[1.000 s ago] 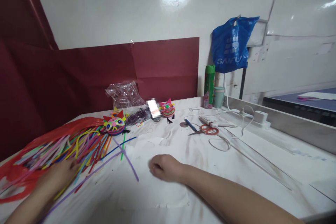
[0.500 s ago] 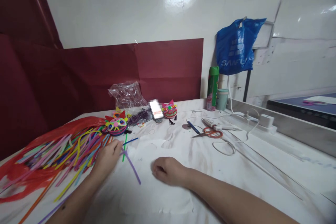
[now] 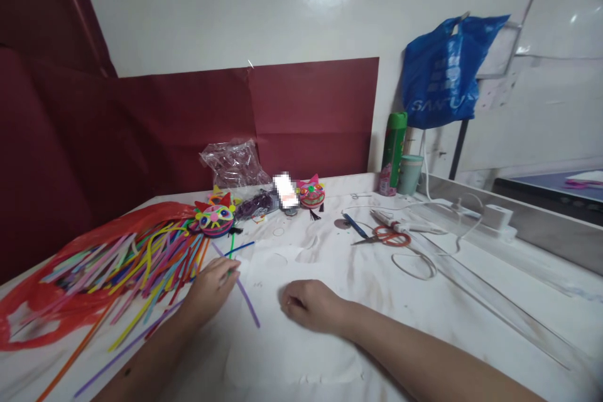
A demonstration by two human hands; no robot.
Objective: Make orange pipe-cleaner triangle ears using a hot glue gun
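My left hand (image 3: 213,287) rests low over crossed pipe cleaners on the table, its fingers closed around the green pipe cleaner (image 3: 232,244); a bit of green shows between the fingertips. Beside those fingers runs a purple pipe cleaner (image 3: 248,303), and a short blue pipe cleaner (image 3: 242,247) lies just beyond. My right hand (image 3: 313,306) is curled into a loose fist above a white sheet (image 3: 292,358). What its fingers hold, if anything, is hidden.
Many coloured pipe cleaners (image 3: 155,264) lie on a red plastic bag (image 3: 28,330) at left. Two decorated animal-face crafts (image 3: 215,220) stand at the back. Orange-handled scissors (image 3: 392,237), a blue pen-like tool (image 3: 354,225), a glue gun (image 3: 400,226) and a cable (image 3: 424,270) are at right.
My left hand has moved right and over the green pipe cleaner, covering its lower part. My right hand stays curled in about the same place; the view has turned slightly left.
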